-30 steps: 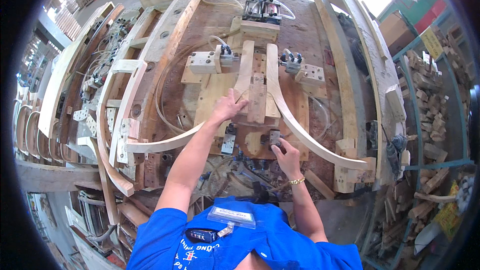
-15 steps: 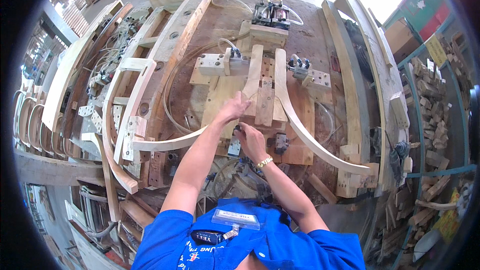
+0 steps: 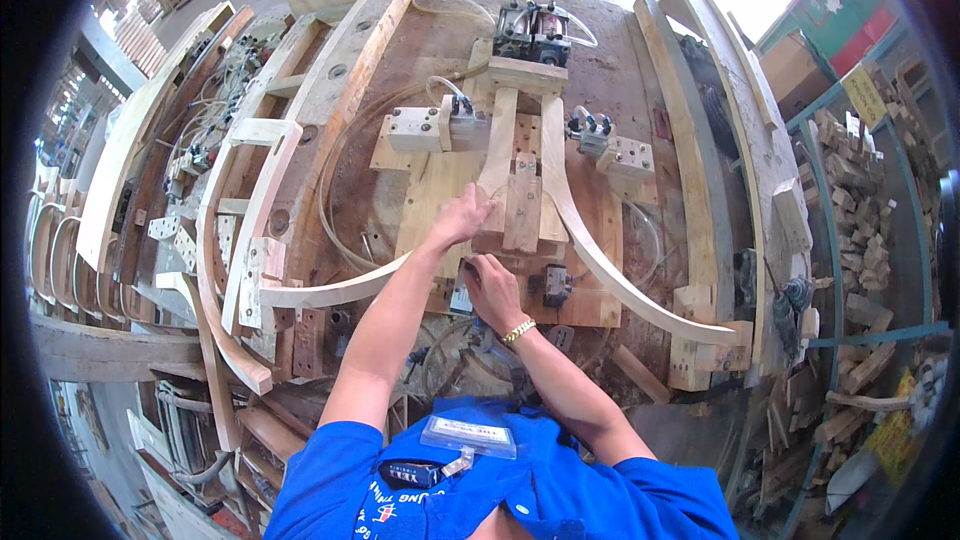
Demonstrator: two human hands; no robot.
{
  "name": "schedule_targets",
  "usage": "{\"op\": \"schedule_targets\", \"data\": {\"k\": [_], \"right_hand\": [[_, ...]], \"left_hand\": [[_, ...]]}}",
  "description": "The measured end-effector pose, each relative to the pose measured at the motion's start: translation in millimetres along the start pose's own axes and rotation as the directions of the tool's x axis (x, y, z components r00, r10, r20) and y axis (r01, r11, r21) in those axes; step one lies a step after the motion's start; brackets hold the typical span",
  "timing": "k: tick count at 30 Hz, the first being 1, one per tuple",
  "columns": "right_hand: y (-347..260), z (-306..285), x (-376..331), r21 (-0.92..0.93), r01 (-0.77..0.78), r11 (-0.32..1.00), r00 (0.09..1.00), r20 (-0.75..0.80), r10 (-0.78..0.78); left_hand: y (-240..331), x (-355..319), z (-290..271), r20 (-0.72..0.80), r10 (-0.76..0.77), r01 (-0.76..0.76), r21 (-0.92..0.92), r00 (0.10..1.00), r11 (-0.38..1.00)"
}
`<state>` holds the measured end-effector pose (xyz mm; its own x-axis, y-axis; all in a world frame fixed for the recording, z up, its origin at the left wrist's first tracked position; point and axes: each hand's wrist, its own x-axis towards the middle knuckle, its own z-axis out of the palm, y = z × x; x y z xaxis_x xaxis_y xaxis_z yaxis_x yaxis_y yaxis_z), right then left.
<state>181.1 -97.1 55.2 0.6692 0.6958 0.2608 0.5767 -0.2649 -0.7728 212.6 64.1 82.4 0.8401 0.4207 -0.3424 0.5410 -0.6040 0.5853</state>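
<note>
Two pale curved wooden pieces [image 3: 606, 260] lie mirrored in a clamping jig, their straight ends either side of a wooden centre block [image 3: 523, 202]. My left hand [image 3: 463, 217] holds the left curved piece [image 3: 335, 291] where it bends toward the block. Just below, my right hand [image 3: 493, 290] has its fingers closed around the top of a small silver valve [image 3: 461, 297], most of its knob hidden. A second dark valve [image 3: 557, 285] sits to the right of that hand. Air cylinders stand at the left [image 3: 436, 128] and right [image 3: 608, 143] of the straight ends.
A larger air cylinder [image 3: 532, 32] with clear hoses stands at the jig's far end. Long wooden rails [image 3: 684, 160] flank the jig. A curved wooden frame [image 3: 268, 190] leans at the left. Offcuts fill a blue rack [image 3: 860, 240] at the right; a drill-like tool [image 3: 795, 295] hangs nearby.
The whole view has shifted slightly, moving the jig a little left in the picture. Both hands stay at the same places, the left on the curved piece and the right at the valve.
</note>
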Motion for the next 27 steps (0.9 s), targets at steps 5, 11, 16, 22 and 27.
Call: {"op": "schedule_targets", "data": {"k": [5, 11, 16, 22, 27], "right_hand": [[1, 1, -1, 0.006, -0.025, 1.0, 1.0, -0.004, 0.025], [4, -2, 8, -0.08, -0.033, 0.996, 0.996, 0.083, 0.039], [13, -8, 30, -0.097, 0.052, 0.994, 0.997, 0.066, -0.045], [8, 0, 21, -0.129, 0.017, 0.991, 1.0, 0.018, -0.015], [1, -1, 2, -0.127, 0.044, 0.991, 0.999, 0.016, -0.043]], "left_hand": [[-4, 2, 4, 0.001, 0.001, -0.001, -0.019, 1.0, 1.0], [-6, 3, 9, -0.052, 0.014, -0.014, -0.004, 0.999, 1.0], [-8, 6, 9, -0.026, -0.002, 0.002, -0.003, 1.0, 1.0], [-10, 7, 12, -0.069, 0.025, -0.024, 0.017, 0.997, 1.0], [-9, 7, 10, -0.056, 0.042, -0.041, 0.014, 0.998, 0.999]]}}
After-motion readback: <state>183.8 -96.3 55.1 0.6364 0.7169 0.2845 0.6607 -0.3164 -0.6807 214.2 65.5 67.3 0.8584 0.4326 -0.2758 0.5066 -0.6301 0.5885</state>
